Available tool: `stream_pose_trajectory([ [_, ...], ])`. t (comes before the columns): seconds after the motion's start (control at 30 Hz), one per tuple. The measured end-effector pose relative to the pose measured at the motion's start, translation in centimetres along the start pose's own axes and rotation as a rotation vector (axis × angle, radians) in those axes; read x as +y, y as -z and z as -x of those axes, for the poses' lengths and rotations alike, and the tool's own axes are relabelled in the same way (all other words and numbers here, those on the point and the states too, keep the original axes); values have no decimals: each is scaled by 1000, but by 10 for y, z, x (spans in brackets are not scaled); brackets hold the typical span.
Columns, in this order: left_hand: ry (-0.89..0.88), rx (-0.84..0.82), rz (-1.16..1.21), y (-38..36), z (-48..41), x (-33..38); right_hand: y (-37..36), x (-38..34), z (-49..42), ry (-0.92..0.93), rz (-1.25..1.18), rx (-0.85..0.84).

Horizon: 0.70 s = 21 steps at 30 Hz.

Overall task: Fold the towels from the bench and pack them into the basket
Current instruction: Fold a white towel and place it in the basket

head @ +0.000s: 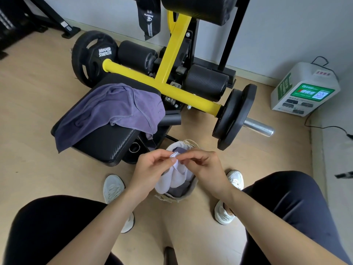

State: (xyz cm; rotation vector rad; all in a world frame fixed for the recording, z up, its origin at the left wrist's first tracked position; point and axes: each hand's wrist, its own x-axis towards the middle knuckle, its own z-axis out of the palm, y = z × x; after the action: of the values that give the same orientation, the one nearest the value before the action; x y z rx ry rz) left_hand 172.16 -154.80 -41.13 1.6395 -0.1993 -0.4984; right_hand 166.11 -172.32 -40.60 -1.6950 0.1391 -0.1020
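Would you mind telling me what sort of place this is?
Most likely a gym: a yellow-framed machine loaded with weight plates, one marked Hammer Strength, and a padded bench beside it.

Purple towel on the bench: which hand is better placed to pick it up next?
Probably left. The purple towel lies left of the basket, nearer the left hand; the right hand would have to cross over. Both pinch the white towel.

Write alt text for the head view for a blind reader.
The left hand and right hand pinch a white towel above the basket on the floor. A purple towel lies crumpled on the black bench, beside a yellow machine frame.
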Motion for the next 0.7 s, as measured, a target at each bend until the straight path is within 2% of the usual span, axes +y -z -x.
stream_pose_trajectory([
  [0.1,-54,-68,-69,5,1,1,5,0,-5,13,82,24],
  [0.2,-105,-171,-122,14,3,4,10,-6,-10,37,251,-175],
  [0.3,-139,-228,-153,23,5,9,8,-6,-11,-28,238,-308],
  [0.4,-160,-245,-160,27,8,12,7,-1,-10,-109,288,-311],
  [0.57,-134,-227,-139,30,9,14,6,-8,-7,-105,225,-350],
  [0.7,-149,-169,-158,30,10,17,8,-7,-7,-104,265,-341],
])
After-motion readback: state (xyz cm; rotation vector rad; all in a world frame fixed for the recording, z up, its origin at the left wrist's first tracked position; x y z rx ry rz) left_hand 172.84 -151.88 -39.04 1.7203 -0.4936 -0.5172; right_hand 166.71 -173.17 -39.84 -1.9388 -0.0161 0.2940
